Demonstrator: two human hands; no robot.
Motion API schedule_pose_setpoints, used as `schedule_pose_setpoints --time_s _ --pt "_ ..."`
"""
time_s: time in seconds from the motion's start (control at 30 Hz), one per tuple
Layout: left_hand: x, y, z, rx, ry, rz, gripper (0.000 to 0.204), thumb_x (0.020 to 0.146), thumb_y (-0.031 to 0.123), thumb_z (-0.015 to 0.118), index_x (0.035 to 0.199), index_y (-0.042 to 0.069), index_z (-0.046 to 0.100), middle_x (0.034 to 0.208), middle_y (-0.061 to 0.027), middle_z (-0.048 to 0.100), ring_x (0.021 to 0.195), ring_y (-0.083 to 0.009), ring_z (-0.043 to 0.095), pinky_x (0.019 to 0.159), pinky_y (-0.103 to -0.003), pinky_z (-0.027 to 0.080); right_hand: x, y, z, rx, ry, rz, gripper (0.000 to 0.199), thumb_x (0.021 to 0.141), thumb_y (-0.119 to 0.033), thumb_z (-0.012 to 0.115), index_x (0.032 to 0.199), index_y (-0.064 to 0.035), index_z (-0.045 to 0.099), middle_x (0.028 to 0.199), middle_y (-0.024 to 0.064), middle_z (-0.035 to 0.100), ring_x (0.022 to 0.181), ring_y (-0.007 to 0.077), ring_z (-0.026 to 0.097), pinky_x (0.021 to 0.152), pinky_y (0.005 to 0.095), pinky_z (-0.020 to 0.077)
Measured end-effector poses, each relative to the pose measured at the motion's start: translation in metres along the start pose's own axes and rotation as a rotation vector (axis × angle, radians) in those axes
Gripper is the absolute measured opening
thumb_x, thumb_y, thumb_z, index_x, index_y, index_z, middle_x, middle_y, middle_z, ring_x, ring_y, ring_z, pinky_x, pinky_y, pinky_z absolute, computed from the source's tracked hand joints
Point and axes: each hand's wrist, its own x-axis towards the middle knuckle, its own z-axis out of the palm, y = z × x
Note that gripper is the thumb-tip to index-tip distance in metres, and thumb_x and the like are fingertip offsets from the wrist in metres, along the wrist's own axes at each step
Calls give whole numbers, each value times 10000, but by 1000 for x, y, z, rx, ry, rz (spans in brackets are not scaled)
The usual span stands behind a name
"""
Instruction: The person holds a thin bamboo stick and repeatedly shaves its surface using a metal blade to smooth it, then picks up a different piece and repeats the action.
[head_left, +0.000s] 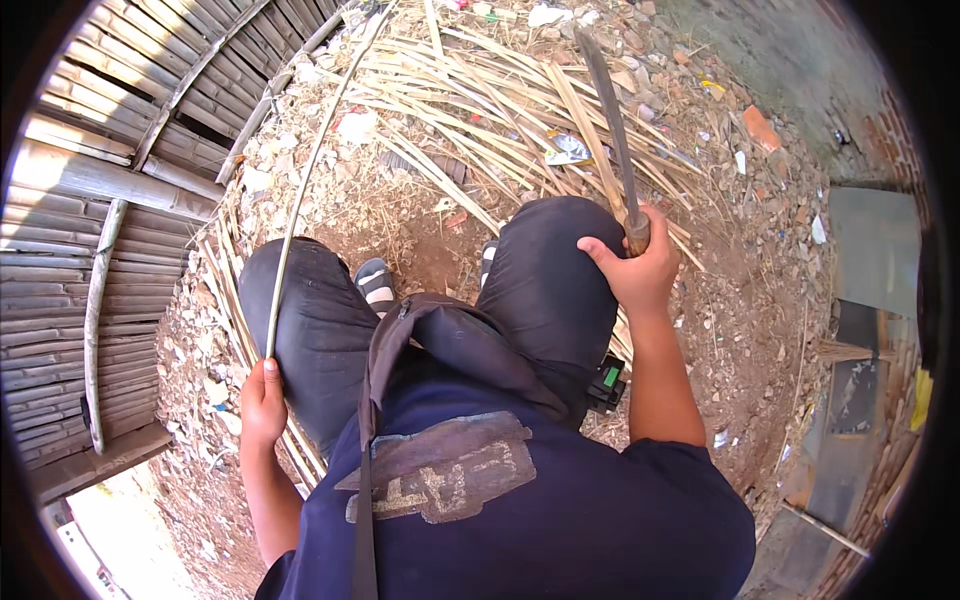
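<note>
I sit low with both knees bent. My left hand [263, 405], beside the left knee, pinches the near end of a long thin bamboo strip [309, 170] between thumb and fingers. The strip slants up over that knee toward the far ground. By the right knee, my right hand [645, 265] has its fingers wrapped round the wooden handle of a machete [611, 115], its thumb sticking out to the side. The dark blade points away from me, above a pile of split bamboo strips [470, 85] on the ground. Blade and strip are well apart.
More strips [232, 300] lie along my left side. A bamboo-slat wall [75, 290] stands on the left, a brick and panel wall [870, 245] on the right. Stones, litter and a broken brick [760, 129] cover the dirt. A small black device [606, 383] sits at my right hip.
</note>
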Motion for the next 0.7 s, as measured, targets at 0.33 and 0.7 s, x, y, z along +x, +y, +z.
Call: schedule_pose_setpoints --time_s 0.33,0.7 --pt "4 0 -1 -37 -16 45 461 1127 371 416 851 24 543 688 13 467 666 -100 418 609 -301 385 9 14 -35 8 -264 151 862 611 -606 935 1178 -26 644 978 176 747 930 329 739 840 415 569" --pt "9 -19 0 -60 -48 82 480 1137 397 383 782 87 473 691 64 391 642 -63 331 570 -271 292 86 -56 -6 236 -325 -41 471 838 -433 813 1043 -25 697 799 134 702 723 255 683 686 385 524"
